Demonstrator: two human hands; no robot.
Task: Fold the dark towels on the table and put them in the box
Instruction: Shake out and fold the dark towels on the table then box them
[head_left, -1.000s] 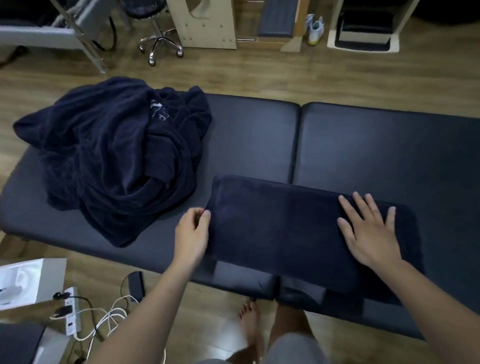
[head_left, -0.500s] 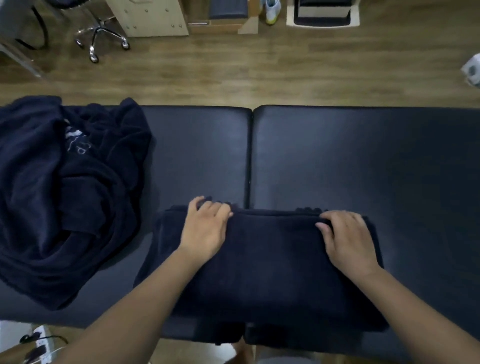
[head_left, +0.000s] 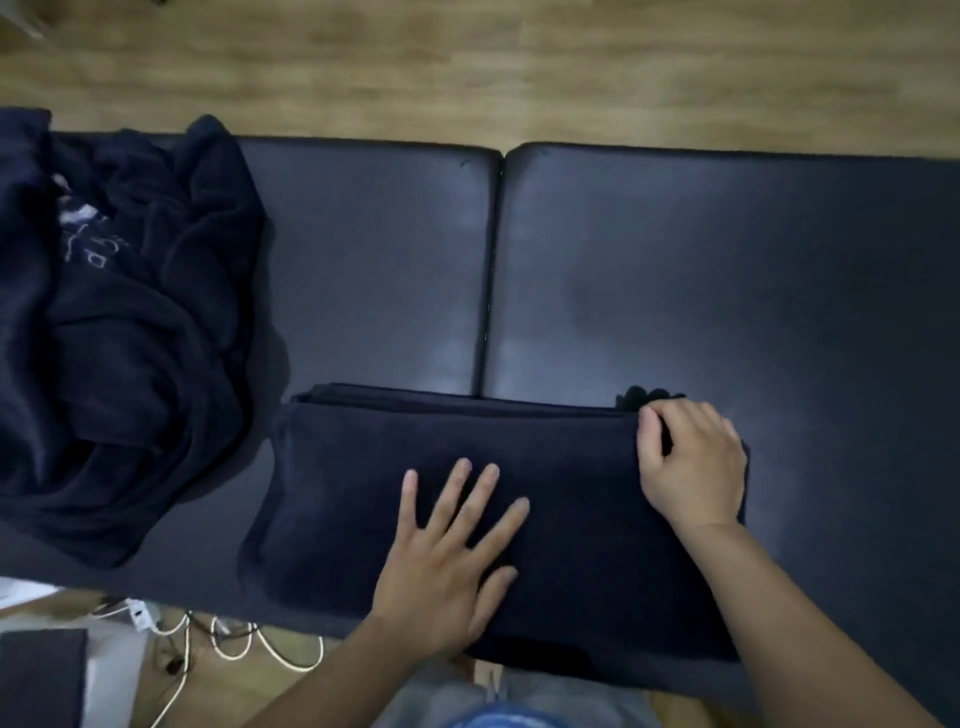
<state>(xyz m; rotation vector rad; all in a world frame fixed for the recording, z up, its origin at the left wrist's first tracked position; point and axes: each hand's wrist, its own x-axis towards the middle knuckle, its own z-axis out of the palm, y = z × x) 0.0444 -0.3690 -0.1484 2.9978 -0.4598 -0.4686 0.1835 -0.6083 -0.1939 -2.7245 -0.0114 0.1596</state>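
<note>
A dark navy towel (head_left: 353, 483), folded into a long band, lies along the near edge of the black padded table (head_left: 727, 270). My left hand (head_left: 452, 551) lies flat on the middle of the towel with its fingers spread. At the towel's right end my right hand (head_left: 691, 462) has its fingers curled over the far corner and grips the fabric there. A heap of unfolded dark towels (head_left: 119, 332) is piled on the table's left end. The box is partly visible at the lower left corner (head_left: 47, 670), with dark fabric inside.
The table is two cushions split by a seam (head_left: 491, 270). A wooden floor (head_left: 467, 67) lies beyond the far edge. White cables and a power strip (head_left: 208, 634) lie on the floor under the near left edge. My legs show at the bottom.
My left hand has left the towel's far edge and now lies flat on its middle. My right hand stays at the far right corner. The view has shifted down and to the left.
</note>
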